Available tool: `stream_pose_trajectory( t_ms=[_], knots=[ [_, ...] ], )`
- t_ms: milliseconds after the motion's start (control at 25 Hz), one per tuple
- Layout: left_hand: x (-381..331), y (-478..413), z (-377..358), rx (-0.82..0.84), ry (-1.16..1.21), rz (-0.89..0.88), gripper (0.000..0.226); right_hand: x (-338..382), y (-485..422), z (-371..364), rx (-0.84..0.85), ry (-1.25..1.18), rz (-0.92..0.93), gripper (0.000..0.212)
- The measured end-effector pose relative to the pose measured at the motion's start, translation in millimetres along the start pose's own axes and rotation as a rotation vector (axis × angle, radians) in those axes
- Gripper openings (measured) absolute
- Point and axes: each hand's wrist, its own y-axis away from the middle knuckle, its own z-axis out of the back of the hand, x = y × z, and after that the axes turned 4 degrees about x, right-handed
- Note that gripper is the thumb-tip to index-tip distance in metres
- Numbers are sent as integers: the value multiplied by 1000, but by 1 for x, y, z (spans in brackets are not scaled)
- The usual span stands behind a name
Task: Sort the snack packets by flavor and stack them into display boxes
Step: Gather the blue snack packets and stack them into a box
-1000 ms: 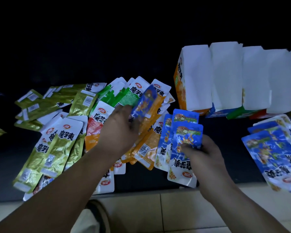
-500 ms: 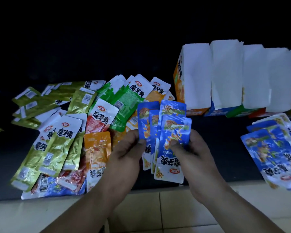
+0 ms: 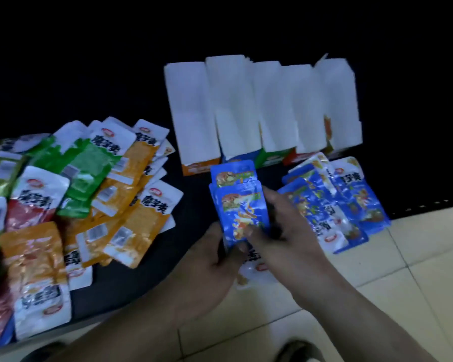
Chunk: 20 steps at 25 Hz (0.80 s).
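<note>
A row of upright white cardboard display boxes (image 3: 262, 108) walls off the back of the dark surface (image 3: 194, 202). A spread heap of orange, green and red foil snack packets (image 3: 110, 199) covers its left side. A loose pile of blue foil packets (image 3: 351, 205) covers the right, overlapping the beige tiled floor (image 3: 403, 257). In the bare lane between them, the left hand (image 3: 209, 257) and right hand (image 3: 290, 231) grip a stack of blue packets (image 3: 239, 205). The tiles at lower right lie bare.

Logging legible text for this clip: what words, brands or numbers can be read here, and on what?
"魔芋爽": green packet, on its white top.
"魔芋爽": red packet.
"魔芋爽": rightmost orange packet.
Too blurred to read: red oval logos, barcodes, fronts of the display boxes, held blue packets.
</note>
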Motion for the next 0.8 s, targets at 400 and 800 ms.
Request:
stream_pose_trajectory(
  t_ms=[400, 800],
  knots=[
    [4, -78, -69, 20, -360, -43, 65, -50, -36, 89, -480, 795, 93, 60],
    [12, -85, -75, 9, -414, -153, 68, -68, -13, 85, -476, 897, 474, 28]
  ],
)
